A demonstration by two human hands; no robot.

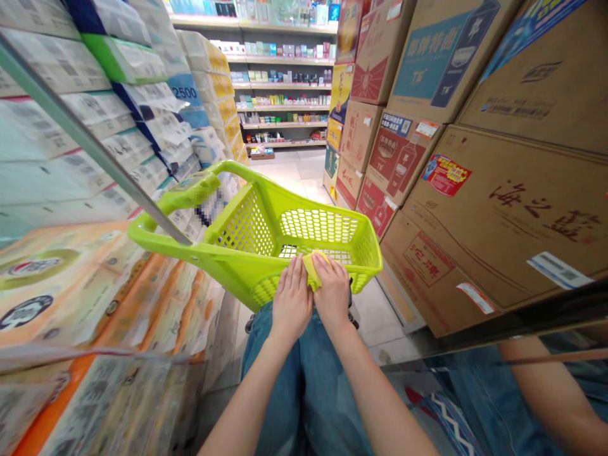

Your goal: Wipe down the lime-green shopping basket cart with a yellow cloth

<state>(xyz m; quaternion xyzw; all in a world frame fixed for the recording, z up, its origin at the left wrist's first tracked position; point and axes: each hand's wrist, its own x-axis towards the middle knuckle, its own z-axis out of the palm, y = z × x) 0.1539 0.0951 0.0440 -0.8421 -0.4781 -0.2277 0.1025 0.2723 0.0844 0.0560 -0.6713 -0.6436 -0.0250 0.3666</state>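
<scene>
1. Two hands, head view. Your right hand (335,288) folds over a yellow cloth (311,271); its grip is narrow, with the cloth bunched beneath the fingers. Your left hand (291,297) lies just beside it, fingers straight and together, tips at the near side of a green basket (237,258). Its palm side is hidden, so you cannot tell whether it grips the basket or merely rests there.

2. Position, head view. The cloth sits at the basket's near edge, toward its right-hand end. The basket stands in front of your knees (327,386), with what looks like a wheel (249,324) below.

3. Possible faults, head view. A hard push against the side, with a loose left hand, could set the basket rolling away from you. The cloth might catch in the small holes if its edge trails, or drop inside if your right fingers slacken. A wide swing of your right elbow could knock the cartons (494,202) close by.

4. Appearance, head view. The cloth is soft-looking and crumpled, only a small part of it showing. The basket is bright, glossy plastic with pierced walls, an upright divider (244,221) and a looped handle; a slim metal pole (109,139) slants up from its frame. Paper packs (80,120) are piled to the left.
</scene>
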